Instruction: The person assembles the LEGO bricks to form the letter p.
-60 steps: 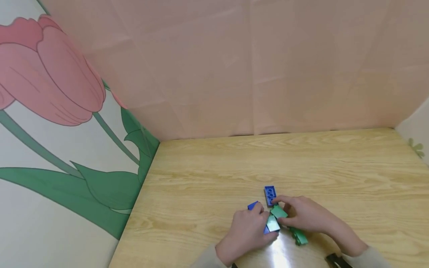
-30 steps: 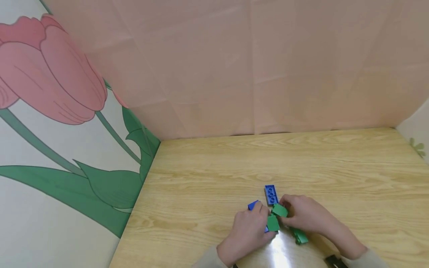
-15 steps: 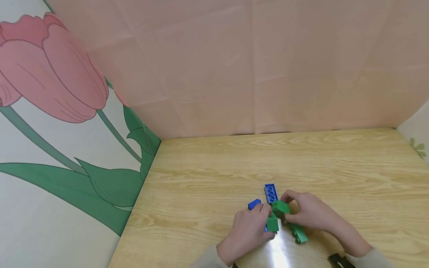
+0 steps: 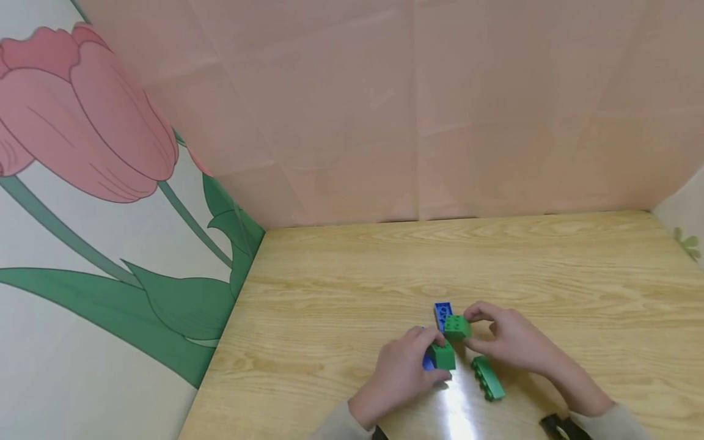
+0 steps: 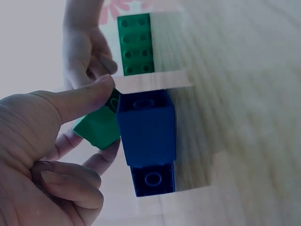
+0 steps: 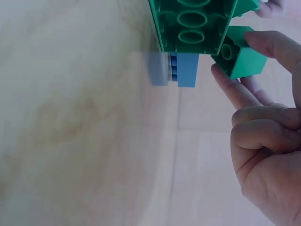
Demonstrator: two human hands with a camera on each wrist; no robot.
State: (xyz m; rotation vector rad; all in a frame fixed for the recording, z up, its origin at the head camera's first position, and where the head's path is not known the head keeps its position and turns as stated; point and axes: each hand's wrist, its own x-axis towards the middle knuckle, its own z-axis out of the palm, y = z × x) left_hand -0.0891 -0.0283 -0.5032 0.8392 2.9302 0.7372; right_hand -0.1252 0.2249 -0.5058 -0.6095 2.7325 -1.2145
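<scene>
My left hand (image 4: 400,368) pinches a green building brick (image 4: 443,355) between thumb and fingers, low over the table. Just to the right, my right hand (image 4: 511,337) grips another green brick (image 4: 457,327) by fingertips and thumb. Its studs face the head camera, and the right wrist view shows a slanted side and hollow underside. The two held bricks are close but apart in the head view. Beside the left fingers, blue bricks (image 5: 146,132) show in the left wrist view; the hand mostly hides them from the head camera.
Behind the held bricks, a blue brick (image 4: 442,313) lies hollow side up. A long green brick (image 4: 487,379) lies on its side nearer the front. The wooden table (image 4: 330,287) meets a pink sheet (image 4: 352,122) at the back and a tulip-printed panel (image 4: 165,318) at left.
The right hand has drawn its green brick up and away, turning its studs into view. The left hand's green brick has tilted and shifted slightly left and away, covering more of the blue bricks.
</scene>
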